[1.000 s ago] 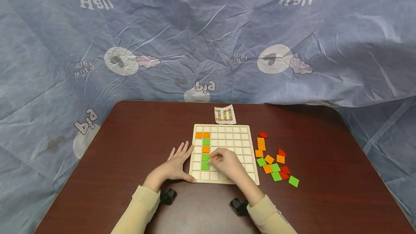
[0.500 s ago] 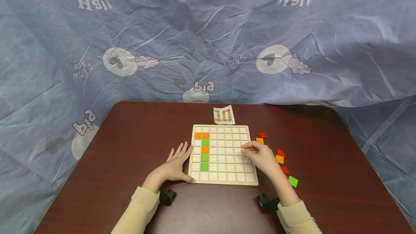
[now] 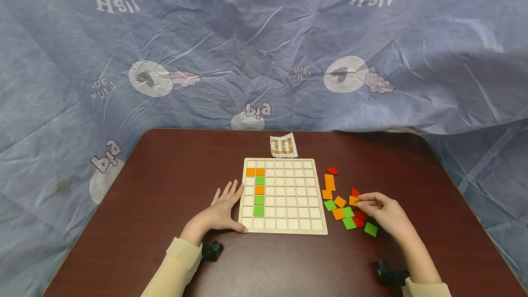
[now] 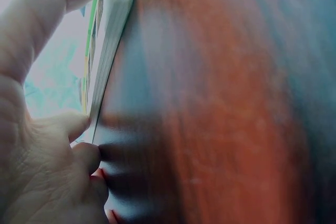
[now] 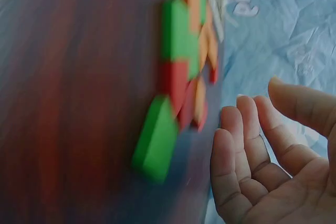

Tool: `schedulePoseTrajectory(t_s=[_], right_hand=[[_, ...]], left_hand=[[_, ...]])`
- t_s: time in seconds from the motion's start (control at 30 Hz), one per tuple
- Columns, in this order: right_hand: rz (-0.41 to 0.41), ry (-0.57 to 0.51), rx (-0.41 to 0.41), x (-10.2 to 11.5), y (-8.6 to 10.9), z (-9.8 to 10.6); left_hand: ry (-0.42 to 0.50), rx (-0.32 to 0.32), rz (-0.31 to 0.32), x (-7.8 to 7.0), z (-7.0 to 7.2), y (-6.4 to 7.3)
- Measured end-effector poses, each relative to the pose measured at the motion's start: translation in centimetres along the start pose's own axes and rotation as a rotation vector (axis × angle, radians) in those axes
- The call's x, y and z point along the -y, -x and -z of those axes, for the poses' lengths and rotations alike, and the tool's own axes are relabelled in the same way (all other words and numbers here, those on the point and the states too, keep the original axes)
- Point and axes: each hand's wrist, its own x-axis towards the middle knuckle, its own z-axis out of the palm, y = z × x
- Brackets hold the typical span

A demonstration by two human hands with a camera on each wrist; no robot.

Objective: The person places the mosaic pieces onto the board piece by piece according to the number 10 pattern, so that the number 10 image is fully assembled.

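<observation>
This appears to be a makeshift, fabric-screened tabletop recording spot, whether in a home or elsewhere unclear, with a creased cartoon-print cloth backdrop (image 3: 239, 54) sweeping from nine through twelve to three o'clock, a wood-grain table (image 3: 264, 265) at six, and black wrist cameras (image 3: 212, 251) near seven and five.
</observation>
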Motion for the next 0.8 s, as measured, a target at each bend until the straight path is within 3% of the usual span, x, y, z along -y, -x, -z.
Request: schedulePoseTrajectory(t_s=[0.33, 0.53, 0.8], right_hand=[[-0.059, 0.033, 0.084, -2.9, 2.0, 1.1], [-0.059, 0.122, 0.095, -3.8, 2.5, 1.0], [-0.049, 0.141, 0.079, -4.1, 2.5, 0.6]], left_hand=[[-0.003, 0.009, -0.011, 0.3, 0.0, -0.1], [0.001, 0.008, -0.016, 0.3, 0.0, -0.1], [0.01, 0.008, -0.012, 0.4, 0.0, -0.1]])
